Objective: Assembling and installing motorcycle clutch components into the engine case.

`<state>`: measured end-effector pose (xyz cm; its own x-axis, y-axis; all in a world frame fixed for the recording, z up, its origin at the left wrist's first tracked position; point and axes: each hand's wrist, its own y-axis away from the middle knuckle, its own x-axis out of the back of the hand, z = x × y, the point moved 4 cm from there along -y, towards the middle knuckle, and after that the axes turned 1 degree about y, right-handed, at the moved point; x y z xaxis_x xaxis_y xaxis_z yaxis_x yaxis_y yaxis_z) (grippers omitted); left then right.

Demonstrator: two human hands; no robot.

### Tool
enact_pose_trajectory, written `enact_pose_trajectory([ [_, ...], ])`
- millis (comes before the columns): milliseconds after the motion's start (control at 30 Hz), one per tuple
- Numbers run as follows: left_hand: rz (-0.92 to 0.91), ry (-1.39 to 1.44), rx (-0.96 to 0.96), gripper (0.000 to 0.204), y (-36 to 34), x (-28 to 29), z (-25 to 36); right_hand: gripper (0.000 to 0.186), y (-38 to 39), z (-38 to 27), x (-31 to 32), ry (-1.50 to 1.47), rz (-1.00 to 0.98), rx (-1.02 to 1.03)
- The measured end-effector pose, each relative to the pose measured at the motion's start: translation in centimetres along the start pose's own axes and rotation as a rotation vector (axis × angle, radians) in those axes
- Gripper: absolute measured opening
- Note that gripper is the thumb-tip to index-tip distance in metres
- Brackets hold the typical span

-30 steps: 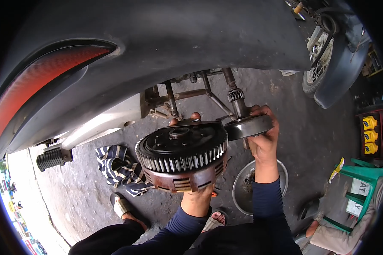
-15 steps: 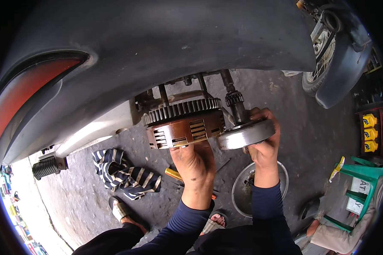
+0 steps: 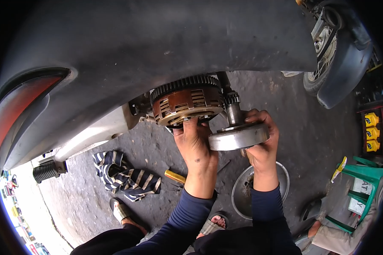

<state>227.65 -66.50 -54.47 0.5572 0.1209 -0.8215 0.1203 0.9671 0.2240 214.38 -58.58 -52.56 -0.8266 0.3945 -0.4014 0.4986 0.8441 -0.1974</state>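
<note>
Under the dark body panel (image 3: 166, 46) of a motorcycle, my left hand (image 3: 195, 146) grips a brown clutch basket (image 3: 189, 102) from below, thumb on its front face. A ring of dark gear teeth circles the far side of the basket, and plates show through its slots. Just right of it, my right hand (image 3: 264, 142) holds a round grey metal clutch drum (image 3: 239, 138), its fingers around the right rim. The drum sits at the near end of a shaft carrying a small gear (image 3: 231, 98). The far ends of both parts are hidden beneath the panel.
On the floor lie a striped cloth (image 3: 125, 176) and a yellow-handled tool (image 3: 175, 176). A round metal basin (image 3: 238, 203) stands below my right forearm. Another person's leg (image 3: 334, 238) and a green stool (image 3: 361, 170) are at right, a motorcycle wheel (image 3: 321, 63) beyond.
The clutch basket has moved farther in under the panel and tilted, so more of its front face shows. The drum and my right hand have shifted slightly left.
</note>
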Motion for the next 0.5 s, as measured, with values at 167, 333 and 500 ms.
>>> enact_pose_trajectory([
  [167, 0.028, 0.009, -0.030, 0.033, -1.2, 0.2, -0.2, 0.042, -0.4, -0.2, -0.1, 0.023, -0.004, -0.010],
  [333, -0.013, -0.006, -0.028, 0.035, -2.0, 0.3, -0.5, 0.044, -0.6, -0.1, -0.3, -0.056, 0.025, -0.051],
  [500, -0.011, 0.013, -0.045, 0.035, -2.1, 0.4, -0.7, 0.046, -0.7, 0.1, 0.0, -0.079, 0.044, -0.067],
])
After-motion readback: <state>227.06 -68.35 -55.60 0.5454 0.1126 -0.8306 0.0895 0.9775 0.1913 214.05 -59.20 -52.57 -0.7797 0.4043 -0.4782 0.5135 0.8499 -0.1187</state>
